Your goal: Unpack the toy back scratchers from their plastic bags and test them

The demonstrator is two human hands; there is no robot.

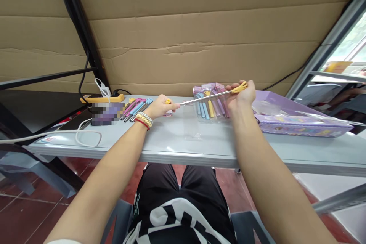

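Note:
I hold a yellow telescopic back scratcher [204, 98] stretched out above the grey table [200, 148]. My left hand [161, 106] is closed round its yellow handle end. My right hand [241, 93] is closed round its yellow claw end. The metal rod spans the gap between both hands. Just behind and under it lies a clear bag of pastel scratchers [210, 106] in blue, yellow and purple. A small empty clear sleeve [192, 127] lies on the table below the rod.
Several loose scratchers [136, 107] lie left of my left hand, beside a blurred object. A yellow power strip [101, 99] and white cable [57, 134] sit at the left. A purple box [297, 120] fills the table's right. Cardboard lines the wall behind.

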